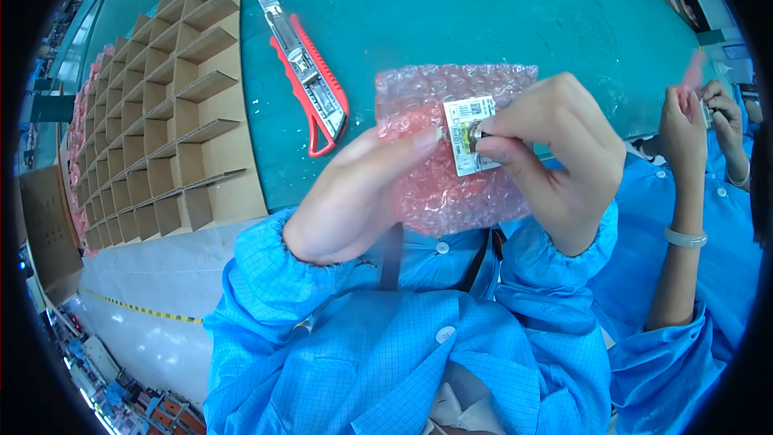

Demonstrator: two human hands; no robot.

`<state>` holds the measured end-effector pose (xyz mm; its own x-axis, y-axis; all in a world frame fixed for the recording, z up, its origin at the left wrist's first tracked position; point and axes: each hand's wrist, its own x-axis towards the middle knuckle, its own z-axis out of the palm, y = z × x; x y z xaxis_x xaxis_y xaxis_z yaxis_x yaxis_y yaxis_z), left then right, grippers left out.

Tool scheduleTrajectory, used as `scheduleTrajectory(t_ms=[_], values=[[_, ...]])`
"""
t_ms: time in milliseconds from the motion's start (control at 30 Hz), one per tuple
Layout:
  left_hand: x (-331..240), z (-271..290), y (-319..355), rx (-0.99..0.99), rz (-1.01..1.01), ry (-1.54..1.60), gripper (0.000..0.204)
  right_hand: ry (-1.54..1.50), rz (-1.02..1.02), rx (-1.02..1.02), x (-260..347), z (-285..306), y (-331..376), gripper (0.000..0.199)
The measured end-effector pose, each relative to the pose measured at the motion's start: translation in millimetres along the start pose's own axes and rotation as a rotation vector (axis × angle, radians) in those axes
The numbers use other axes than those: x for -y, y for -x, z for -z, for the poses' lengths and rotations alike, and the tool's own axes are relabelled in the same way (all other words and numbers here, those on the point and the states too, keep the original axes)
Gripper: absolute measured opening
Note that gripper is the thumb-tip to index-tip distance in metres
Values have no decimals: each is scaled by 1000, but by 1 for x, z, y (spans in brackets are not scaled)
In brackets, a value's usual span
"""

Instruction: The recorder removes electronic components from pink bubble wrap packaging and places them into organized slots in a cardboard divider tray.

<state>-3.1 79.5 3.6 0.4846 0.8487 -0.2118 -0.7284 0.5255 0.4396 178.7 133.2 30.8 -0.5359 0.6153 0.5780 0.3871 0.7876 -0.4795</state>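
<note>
A sheet of pinkish bubble wrap (451, 209) is spread in front of me, with a small white printed label card (467, 165) on top of it. My left hand (354, 185) grips the bubble wrap from the left, its thumb pressed on the wrap at the card's edge. On the card's right side, my right hand (564, 153) pinches a small dark, shiny piece between thumb and forefinger; its kind is too small to make out. A yellow-green patch shows beside those fingertips. Left of the wrap lies a red utility knife (310, 76).
At the left stands a cardboard divider grid (161, 97) with many cells, beside pink bubble wrap (80, 137). All lie on a green table (362, 0). On the right, a co-worker's hands (688, 129) hold something pink, close to my right elbow.
</note>
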Motion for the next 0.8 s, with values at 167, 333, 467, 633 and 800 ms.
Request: scheduleTrajectory(t_ms=[167, 333, 467, 633, 800], values=[[9, -5, 7, -42, -59, -36, 39, 21, 62, -141, 1, -8, 11, 21], [7, -3, 10, -7, -28, -19, 39, -1, 143, -103, 5, -4, 15, 27], [5, -2, 11, -34, -10, -43, 38, 9, 167, -71, 9, 0, 13, 28], [3, -3, 10, -12, -17, -110, 35, 28, 200, -100, 13, -1, 15, 30], [2, -1, 11, 14, -41, -210, 34, 37, 235, -76, 17, 0, 16, 31]])
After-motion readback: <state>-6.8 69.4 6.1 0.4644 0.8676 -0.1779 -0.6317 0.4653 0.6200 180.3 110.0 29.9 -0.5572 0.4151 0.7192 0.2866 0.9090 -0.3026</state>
